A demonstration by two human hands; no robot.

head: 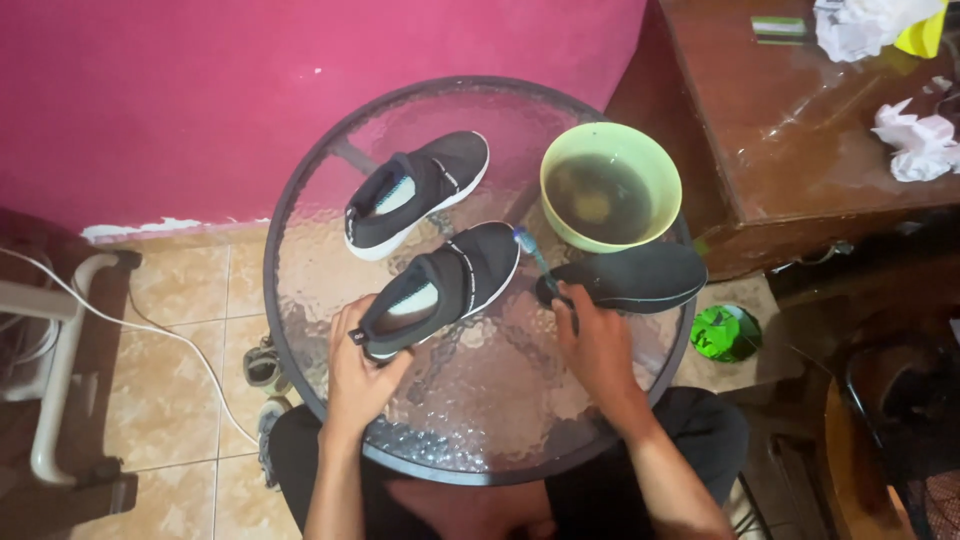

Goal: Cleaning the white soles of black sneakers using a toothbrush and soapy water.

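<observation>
1. Pink wall behind, tan floor tiles below, and a round glass tabletop (480, 420) in the middle.
2. Two black shoes with white soles on the glass: far shoe (420, 190) near the back edge, near shoe (445, 285) at the middle.
3. One green bowl (610, 185) of dark water at the back right edge.
4. One black insole (635, 277) at the right edge, just in front of the bowl, tip sticking out past the rim.
5. One toothbrush (540, 265) with a blue head, lying between the near shoe and the insole.
6. Left hand (362, 375) near the front left edge, fingers curled around the heel end of the near shoe, holding it.
7. Right hand (598, 345) toward the front right, fingers closed around the toothbrush handle, brush head pointing away toward the bowl.
8. Fingertips of the right hand touching the near end of the insole.
9. Brown wooden desk (800, 150) to the right, with crumpled white paper (915, 140) on top.
</observation>
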